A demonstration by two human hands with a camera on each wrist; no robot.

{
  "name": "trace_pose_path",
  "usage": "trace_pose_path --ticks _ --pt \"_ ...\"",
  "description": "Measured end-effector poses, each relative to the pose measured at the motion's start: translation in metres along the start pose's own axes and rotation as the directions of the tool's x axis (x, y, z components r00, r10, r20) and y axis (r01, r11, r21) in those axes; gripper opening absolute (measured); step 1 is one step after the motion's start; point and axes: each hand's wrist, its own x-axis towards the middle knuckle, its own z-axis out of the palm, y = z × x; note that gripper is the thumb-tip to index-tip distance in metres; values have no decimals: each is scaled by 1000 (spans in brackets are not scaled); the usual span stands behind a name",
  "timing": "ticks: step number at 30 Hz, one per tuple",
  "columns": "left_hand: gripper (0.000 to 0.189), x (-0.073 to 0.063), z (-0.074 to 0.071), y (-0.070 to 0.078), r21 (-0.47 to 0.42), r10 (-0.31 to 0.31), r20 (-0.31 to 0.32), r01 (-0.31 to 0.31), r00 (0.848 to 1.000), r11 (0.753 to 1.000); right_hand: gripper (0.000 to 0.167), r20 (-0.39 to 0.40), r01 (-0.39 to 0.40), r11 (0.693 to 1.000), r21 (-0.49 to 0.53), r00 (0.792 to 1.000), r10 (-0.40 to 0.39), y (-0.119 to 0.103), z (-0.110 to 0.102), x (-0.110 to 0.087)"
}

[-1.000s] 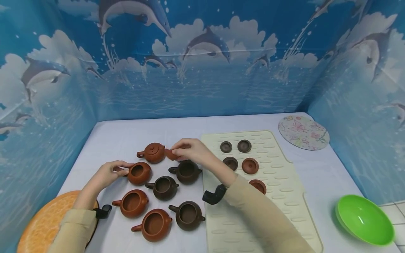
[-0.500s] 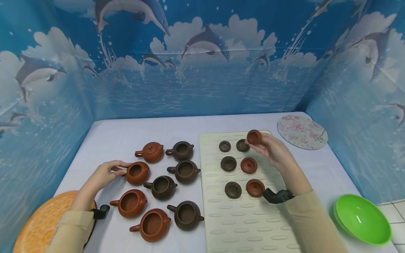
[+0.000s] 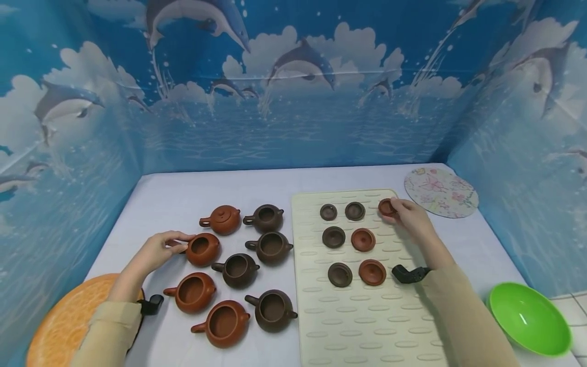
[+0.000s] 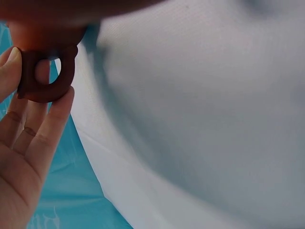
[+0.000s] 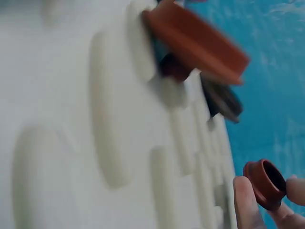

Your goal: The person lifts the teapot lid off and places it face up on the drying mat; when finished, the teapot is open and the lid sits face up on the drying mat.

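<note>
My left hand (image 3: pixel 158 255) pinches the handle (image 4: pixel 47 93) of a lidless reddish-brown teapot (image 3: pixel 203 250), thumb on one side and fingertips on the other. The teapot stands on the white cloth. At the far right corner of the cream mat (image 3: pixel 380 326), my right hand (image 3: pixel 415 221) holds a small reddish-brown teapot lid (image 5: pixel 263 183) between thumb and fingers, its hollow side showing. Whether this lid touches the mat I cannot tell. Left of it on the mat lie several dark brown lids (image 3: pixel 340 274) and two reddish-brown lids (image 3: pixel 372 272), undersides up.
Several open teapots, dark (image 3: pixel 272 311) and reddish (image 3: pixel 223 324), surround the gripped one. A reddish teapot (image 3: pixel 225 220) at the back wears its lid. A green bowl (image 3: pixel 527 318) stands right, a floral round mat (image 3: pixel 441 192) back right, an orange round piece (image 3: pixel 69 321) front left.
My right hand has carried the small lid from beside the back teapots rightward over the mat, then lowered it toward the far right corner. The left hand keeps its grip on the teapot handle.
</note>
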Motion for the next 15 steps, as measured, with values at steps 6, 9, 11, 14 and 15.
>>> trace_pose_path --ticks 6,9,11,14,15 --pt "30 1 1 1 -2 -11 8 11 1000 1000 60 -34 68 988 -137 997 -73 1 6 9" --pt "30 0 1 2 -4 -12 5 12 1000 1000 54 -69 106 966 -236 990 -125 -1 9 11" --pt "30 0 0 2 -2 -11 4 11 1000 1000 51 -96 119 946 -300 983 -155 -2 11 12" --pt "30 -1 0 2 0 -8 5 8 1000 1000 47 -111 114 938 -329 981 -158 -3 13 14" --pt "30 -2 0 2 -2 -11 5 11 1000 1000 46 -112 110 934 -340 981 -156 -2 13 15"
